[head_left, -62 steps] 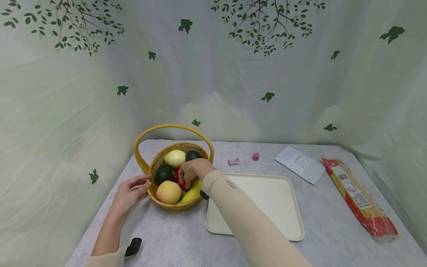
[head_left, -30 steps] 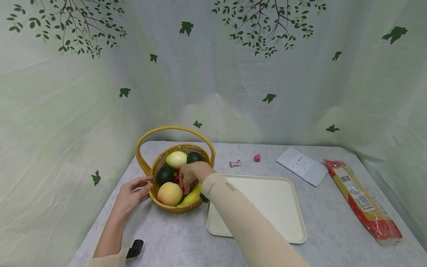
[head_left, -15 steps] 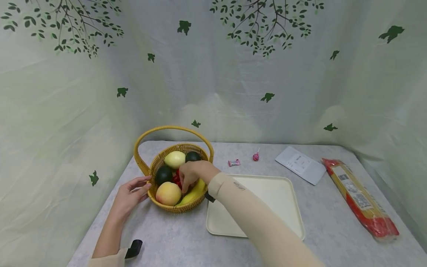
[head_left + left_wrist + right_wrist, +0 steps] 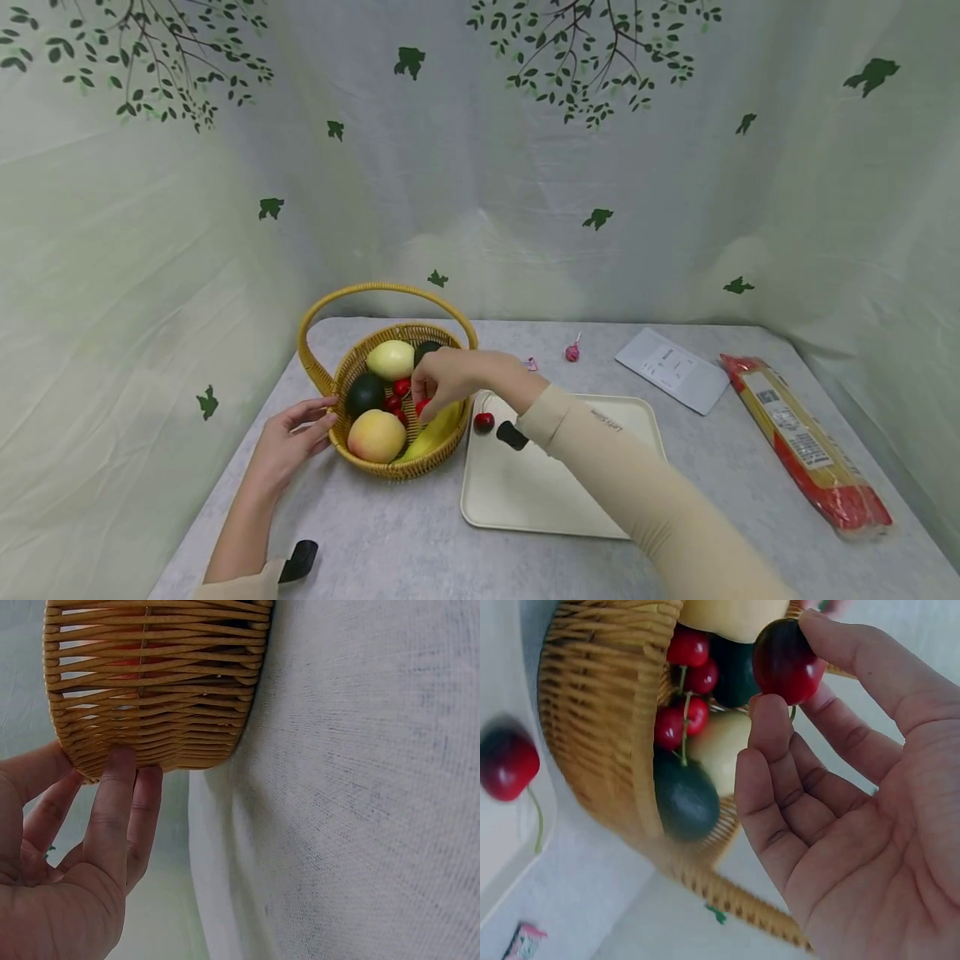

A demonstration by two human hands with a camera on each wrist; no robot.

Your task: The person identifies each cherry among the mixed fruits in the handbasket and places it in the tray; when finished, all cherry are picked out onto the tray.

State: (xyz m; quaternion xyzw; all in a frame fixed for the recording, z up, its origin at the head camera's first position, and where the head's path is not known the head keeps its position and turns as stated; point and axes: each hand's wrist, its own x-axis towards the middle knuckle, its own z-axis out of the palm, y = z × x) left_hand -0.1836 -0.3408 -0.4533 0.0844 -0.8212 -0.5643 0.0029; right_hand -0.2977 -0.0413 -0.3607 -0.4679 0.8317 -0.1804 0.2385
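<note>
In the head view, my left hand (image 4: 296, 433) touches the left side of the wicker basket (image 4: 405, 468) with fairly straight fingers. The left wrist view has its fingertips against the woven wall (image 4: 157, 712). Over the basket, my right hand (image 4: 457, 375) pinches a dark red cherry (image 4: 789, 664) between thumb and fingers. Several more cherries (image 4: 686, 649) with green stems remain in the basket, among dark green fruits (image 4: 365, 395), a peach (image 4: 377, 435), a banana (image 4: 431, 435) and a pale yellow fruit (image 4: 392, 360). Another cherry (image 4: 483, 422) lies on the cream tray (image 4: 517, 500), near its left edge.
The tray stands right of the basket, partly under my right sleeve. Behind it are a wrapped candy (image 4: 530, 364) and a lollipop (image 4: 572, 352). Farther right lie a grey packet (image 4: 672, 371) and a long red-yellow package (image 4: 806, 442). The basket's handle (image 4: 390, 286) arches overhead.
My right hand has risen from among the fruit, now with a cherry in its pinch. A cherry shows on the tray, where none was visible before. My left hand stays at the basket.
</note>
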